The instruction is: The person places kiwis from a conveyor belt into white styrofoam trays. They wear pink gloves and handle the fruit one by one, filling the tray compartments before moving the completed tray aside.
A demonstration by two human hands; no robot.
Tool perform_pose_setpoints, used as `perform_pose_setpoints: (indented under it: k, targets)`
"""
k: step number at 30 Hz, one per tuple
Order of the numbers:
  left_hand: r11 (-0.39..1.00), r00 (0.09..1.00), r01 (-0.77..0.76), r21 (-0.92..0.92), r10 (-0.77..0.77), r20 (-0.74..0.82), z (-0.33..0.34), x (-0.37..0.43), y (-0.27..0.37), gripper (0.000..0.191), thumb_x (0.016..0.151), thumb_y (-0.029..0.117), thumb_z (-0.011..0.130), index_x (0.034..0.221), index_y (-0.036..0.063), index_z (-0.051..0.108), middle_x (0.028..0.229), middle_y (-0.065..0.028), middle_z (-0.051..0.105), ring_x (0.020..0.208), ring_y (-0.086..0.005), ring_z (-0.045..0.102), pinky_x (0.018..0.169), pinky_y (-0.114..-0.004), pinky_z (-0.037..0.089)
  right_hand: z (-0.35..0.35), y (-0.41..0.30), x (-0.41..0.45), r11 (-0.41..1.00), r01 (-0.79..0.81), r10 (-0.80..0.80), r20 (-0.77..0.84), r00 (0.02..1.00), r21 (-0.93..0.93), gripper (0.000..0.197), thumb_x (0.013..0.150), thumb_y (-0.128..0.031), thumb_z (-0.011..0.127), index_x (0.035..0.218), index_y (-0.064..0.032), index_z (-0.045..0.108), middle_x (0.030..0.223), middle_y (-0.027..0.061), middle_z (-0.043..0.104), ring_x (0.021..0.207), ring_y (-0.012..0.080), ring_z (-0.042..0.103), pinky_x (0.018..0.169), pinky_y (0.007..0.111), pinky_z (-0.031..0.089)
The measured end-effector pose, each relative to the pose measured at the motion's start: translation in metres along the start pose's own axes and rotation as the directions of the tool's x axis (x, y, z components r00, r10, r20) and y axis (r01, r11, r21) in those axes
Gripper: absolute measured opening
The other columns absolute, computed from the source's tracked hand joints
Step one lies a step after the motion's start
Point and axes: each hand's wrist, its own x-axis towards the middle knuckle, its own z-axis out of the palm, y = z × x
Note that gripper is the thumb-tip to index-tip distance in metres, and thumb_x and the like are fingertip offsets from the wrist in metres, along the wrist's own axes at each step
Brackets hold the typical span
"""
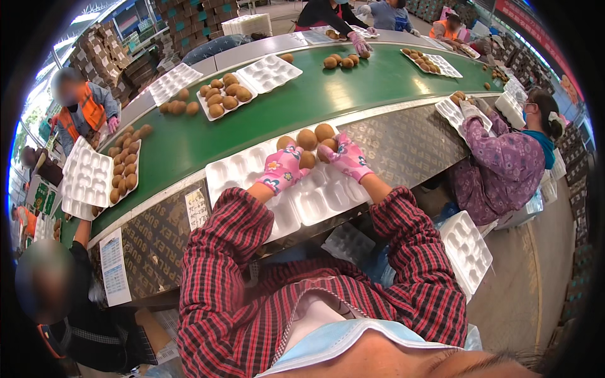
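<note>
A white moulded fruit tray (pixel 326 196) lies on the printed board ledge in front of me, with an adjoining white tray section (pixel 231 172) to its left. Several brown kiwifruit cluster at its far edge. My left hand (pixel 282 169), in a pink flowered glove, has thumb and fingers around a kiwifruit (pixel 307 159). Another kiwifruit (pixel 285 141) touches its fingertips. My right hand (pixel 349 158), gloved alike, grips a kiwifruit (pixel 327 152) from the right. Two more kiwifruit rest just beyond, one of them a larger-looking kiwifruit (pixel 307 139). The cups beneath the fruit are partly hidden.
A green conveyor belt (pixel 279 106) runs past the ledge, carrying a filled tray (pixel 222 113) and loose kiwifruit (pixel 178 107). Stacked white trays (pixel 465 253) stand at my right. A co-worker in purple (pixel 505 156) sits to the right; another person (pixel 94 307) is close at left.
</note>
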Motion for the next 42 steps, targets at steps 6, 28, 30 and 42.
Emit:
perform_pose_setpoints:
  k: [6,28,30,42]
  targets:
    - [0.993,0.993,-0.096,0.071,0.101,-0.06,0.012,0.012,0.006,0.053,0.089,0.035,0.084,0.134,0.0143,0.063,0.128,-0.0177,0.066,0.109,-0.0388,0.072,0.088,-0.049,0.059,-0.008,0.029,0.001,0.941,0.308,-0.312,-0.004,0.95,-0.138,0.074,0.088,-0.057,0.077,0.14,-0.0061,0.064,0.145,0.0189,0.061,0.132,0.0412,0.06,0.112,0.051,0.049]
    - [-0.206,0.971,0.13,-0.97,-0.172,0.167,0.011,0.049,0.043,0.059,0.11,0.05,0.063,0.147,0.0047,0.056,0.125,-0.0069,0.066,0.115,-0.0201,0.067,0.101,-0.038,0.058,-0.02,0.002,-0.044,0.777,0.39,-0.436,-0.024,0.9,0.495,0.077,0.086,-0.025,0.092,0.15,-0.0094,0.052,0.131,0.0104,0.065,0.104,0.0217,0.068,0.095,0.039,0.057]
    - [-0.198,0.988,0.103,-0.975,-0.092,0.123,0.012,0.043,0.046,0.058,0.111,0.047,0.063,0.151,0.0062,0.055,0.133,-0.008,0.065,0.125,-0.021,0.064,0.108,-0.039,0.054,-0.02,0.018,-0.038,0.705,0.181,-0.307,0.065,0.95,0.686,0.073,0.083,-0.021,0.091,0.147,-0.0102,0.056,0.13,0.0097,0.066,0.105,0.0215,0.067,0.095,0.038,0.057]
    - [0.985,0.978,-0.165,0.053,0.17,-0.117,0.028,0.014,0.04,0.063,0.1,0.045,0.073,0.154,0.0172,0.058,0.161,-0.0141,0.051,0.15,-0.039,0.047,0.128,-0.055,0.029,-0.066,0.069,-0.01,0.592,0.789,-0.806,0.141,0.575,0.167,0.043,0.086,-0.013,0.084,0.127,-0.0168,0.071,0.126,0.0084,0.063,0.111,0.0348,0.066,0.097,0.045,0.054]
